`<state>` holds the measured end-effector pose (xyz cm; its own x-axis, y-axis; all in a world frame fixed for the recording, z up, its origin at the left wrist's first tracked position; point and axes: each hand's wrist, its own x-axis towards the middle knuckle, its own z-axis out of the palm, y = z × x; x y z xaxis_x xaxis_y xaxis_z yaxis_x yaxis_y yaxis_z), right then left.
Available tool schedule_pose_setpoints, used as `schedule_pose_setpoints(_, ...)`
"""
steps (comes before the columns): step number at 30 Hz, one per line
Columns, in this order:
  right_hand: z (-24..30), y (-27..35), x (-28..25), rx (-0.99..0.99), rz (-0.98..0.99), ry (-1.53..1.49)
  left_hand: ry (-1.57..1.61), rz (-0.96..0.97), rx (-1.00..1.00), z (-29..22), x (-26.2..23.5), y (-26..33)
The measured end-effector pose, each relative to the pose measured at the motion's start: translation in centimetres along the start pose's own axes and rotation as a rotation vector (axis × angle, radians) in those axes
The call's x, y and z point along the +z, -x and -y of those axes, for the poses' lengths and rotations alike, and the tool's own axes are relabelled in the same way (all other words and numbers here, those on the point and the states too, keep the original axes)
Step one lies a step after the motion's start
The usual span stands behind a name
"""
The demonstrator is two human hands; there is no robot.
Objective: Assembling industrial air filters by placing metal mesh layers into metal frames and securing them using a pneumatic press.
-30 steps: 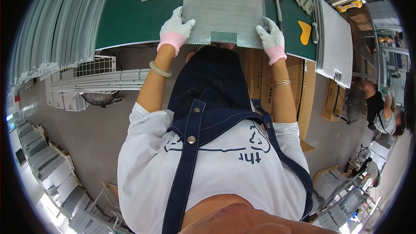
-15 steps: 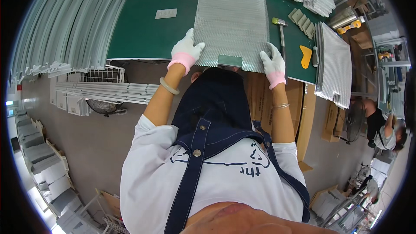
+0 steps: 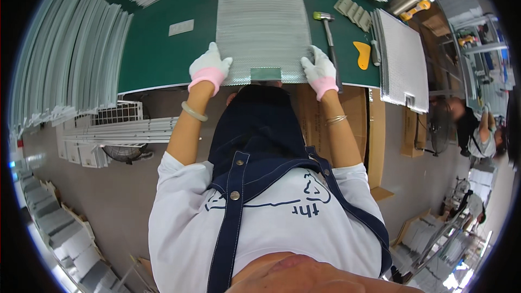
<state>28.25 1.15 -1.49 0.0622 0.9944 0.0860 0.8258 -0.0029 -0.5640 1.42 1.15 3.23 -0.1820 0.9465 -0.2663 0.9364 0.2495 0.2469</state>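
A grey metal mesh panel (image 3: 263, 27), with a rectangular notch in its near edge, lies on the green worktable (image 3: 146, 59) in front of me. Both my hands wear white gloves with pink cuffs. At the panel's near left corner, my left hand (image 3: 210, 65) grips the side edge, its thumb over the mesh and its forefinger stretched along the edge. My right hand (image 3: 320, 68) holds the opposite side near the right corner, thumb at the rim. The fingers' undersides are hidden. Through the notch the green tabletop shows.
Right of the panel lie a hammer (image 3: 328, 38), a yellow scraper (image 3: 362, 55), a screwdriver (image 3: 375, 49), small beige pieces (image 3: 354, 13) and another mesh stack (image 3: 404, 57). A small pale plate (image 3: 181, 27) sits left. Tall panel stacks (image 3: 70, 59) fill the far left; cardboard (image 3: 336, 114) stands underneath.
The whole view has turned, so the table and its contents appear farther left. Both hands remain at the panel's sides; the right fingers look slightly more bent.
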Motion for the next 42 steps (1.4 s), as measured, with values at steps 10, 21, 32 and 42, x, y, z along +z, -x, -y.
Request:
schedule_pose_setpoints(10,1.7,1.2,-0.7,0.122,0.047,0.113,-0.227,-0.317,0.227,1.2,1.3,0.7)
schedule_pose_setpoints(21,1.6,-0.2,-3.5,-0.060,0.032,0.204,-0.152,-0.353,0.402,1.9,0.3,-1.8)
schedule_pose_setpoints(32,2.4,-11.8,-8.7,-0.377,-0.337,0.085,-0.427,-0.273,0.466,-1.6,-1.4,-1.2)
schedule_pose_setpoints(42,7.2,-25.9,-5.3,-0.269,-0.274,0.560,-0.039,-0.496,0.633,-0.8,-4.7,-5.9)
